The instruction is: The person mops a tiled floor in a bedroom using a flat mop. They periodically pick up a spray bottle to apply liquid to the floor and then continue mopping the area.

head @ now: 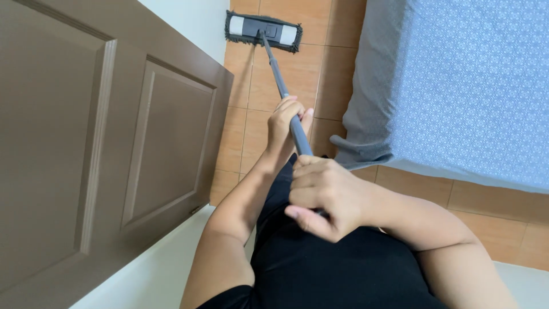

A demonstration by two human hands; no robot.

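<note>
Orange tiled floor (289, 71) carries the flat mop head (263, 31)

left hand (286, 123) + right hand (323, 197) grip mop handle (280, 80) | mop head (263, 31) on tiled floor (297, 74) | bed (457, 86) beside

A brown panelled wooden door (97, 143) stands left, orange floor tiles (286, 80) lie far, and a blue patterned bed (474, 86) sits right.
</note>
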